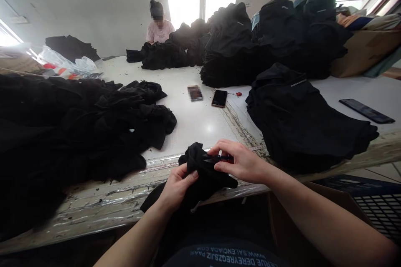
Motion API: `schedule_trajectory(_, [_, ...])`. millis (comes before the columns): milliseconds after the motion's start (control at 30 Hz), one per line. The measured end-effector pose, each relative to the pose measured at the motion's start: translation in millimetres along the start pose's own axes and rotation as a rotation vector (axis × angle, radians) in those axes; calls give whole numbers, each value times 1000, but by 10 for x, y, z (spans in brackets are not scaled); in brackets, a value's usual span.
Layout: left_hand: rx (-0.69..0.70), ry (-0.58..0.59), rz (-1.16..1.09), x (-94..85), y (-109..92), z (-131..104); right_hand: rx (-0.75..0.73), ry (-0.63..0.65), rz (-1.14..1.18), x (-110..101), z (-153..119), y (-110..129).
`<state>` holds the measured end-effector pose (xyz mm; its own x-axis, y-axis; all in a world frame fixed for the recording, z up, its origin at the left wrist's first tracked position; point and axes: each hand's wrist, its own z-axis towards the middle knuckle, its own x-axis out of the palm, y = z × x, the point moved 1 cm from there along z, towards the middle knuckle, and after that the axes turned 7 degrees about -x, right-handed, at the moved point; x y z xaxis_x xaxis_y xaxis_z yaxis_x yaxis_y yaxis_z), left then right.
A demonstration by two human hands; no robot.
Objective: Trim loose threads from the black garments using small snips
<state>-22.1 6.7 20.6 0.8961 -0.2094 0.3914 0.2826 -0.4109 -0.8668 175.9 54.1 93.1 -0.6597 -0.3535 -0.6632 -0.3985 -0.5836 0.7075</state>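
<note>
At the table's front edge, a black garment (200,179) is bunched up and hangs partly over the edge. My left hand (179,184) pinches its near left side between thumb and fingers. In my right hand (236,160) is a small dark cutting tool (224,158) with some red on it, its thin tip pointing left against the cloth. The fingers of that hand are closed round the tool. Where exactly the tip meets the fabric is too dark to tell.
A heap of black garments (78,125) covers the left side; a folded stack (294,112) lies right. Beyond are tall black piles (232,46), two phones (219,98) (366,110), a small card-like item (195,93) and a person (159,29) across the table (194,125).
</note>
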Motion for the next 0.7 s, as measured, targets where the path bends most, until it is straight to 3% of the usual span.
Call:
schedule_trajectory(200, [20,46,-5,-6,-18,-10,-197,84,-53,85,76,71])
schedule_trajectory(333, [35,34,36,-6,-37,-18,-218,81,-103,120,102,116])
schedule_trajectory(400, [34,28,44,-6,-38,-26,-208,28,-84,86,105,137])
schedule_trajectory(567, [20,14,35,10,-40,-49,-108,-256,82,-32,75,253])
schedule_trajectory(700, [133,-37,214,72,-85,-69,-123,-98,-32,197,72,279])
